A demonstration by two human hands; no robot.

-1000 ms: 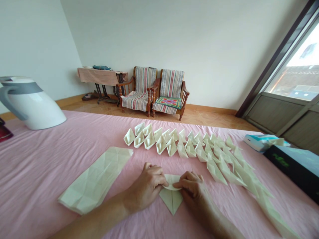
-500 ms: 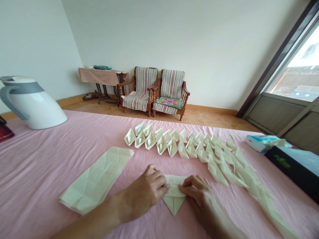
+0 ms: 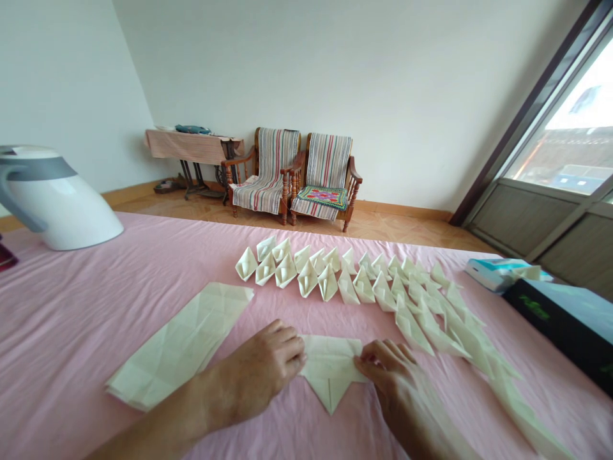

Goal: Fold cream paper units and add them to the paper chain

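A partly folded sheet of pale paper (image 3: 330, 361) lies on the pink cloth, its pointed end toward me and a wide flap across its upper part. My left hand (image 3: 265, 361) closes its fingers on the flap's left end. On the opposite end, my right hand (image 3: 390, 367) has thumb and fingers pinched at the paper's edge. Left of my left forearm lies a stack of creased pale paper sheets (image 3: 182, 345). Beyond my hands stand rows of folded paper boats (image 3: 306, 278), several of them, running down the right side.
A white and grey jug (image 3: 67, 204) stands at the far left of the cloth-covered table (image 3: 158, 255). At the right are a tissue pack (image 3: 502, 271) and a black box (image 3: 541, 313). Behind the table are two wooden armchairs (image 3: 278, 166) and a cloth-draped stand (image 3: 186, 145).
Both hands have moved apart, out to the flap's two ends, so more of the paper shows between them. The view has shifted slightly.
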